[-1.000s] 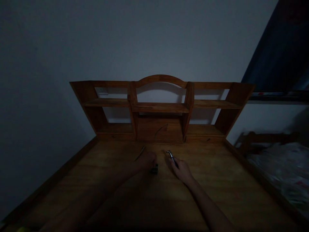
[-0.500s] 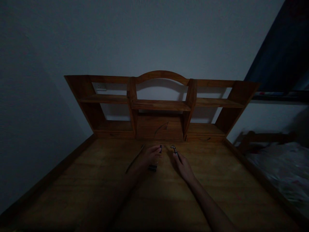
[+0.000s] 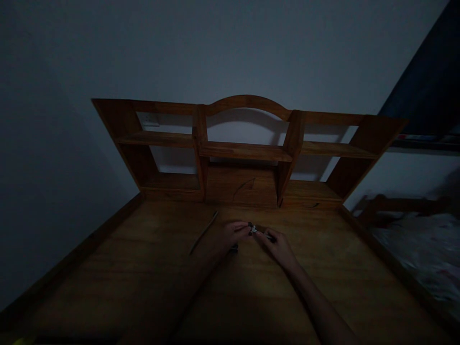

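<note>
The scene is very dark. My right hand (image 3: 278,247) pinches a thin dark pen-like tool (image 3: 268,235) with a shiny metal tip. My left hand (image 3: 233,233) is closed on a small dark piece (image 3: 249,225) that meets that metal tip, so both hands touch at the middle of the wooden desk (image 3: 143,287). Another small dark object (image 3: 235,247) lies on the desk just under my left hand.
A thin dark stick (image 3: 203,232) lies on the desk left of my hands. A wooden shelf unit (image 3: 244,152) with an arched top stands at the back against a pale wall. A bed with light bedding (image 3: 420,249) is at the right.
My left hand lifted a small dark piece off the desk and moved right. My right hand moved left with the tool. The two now meet at the tool's tip.
</note>
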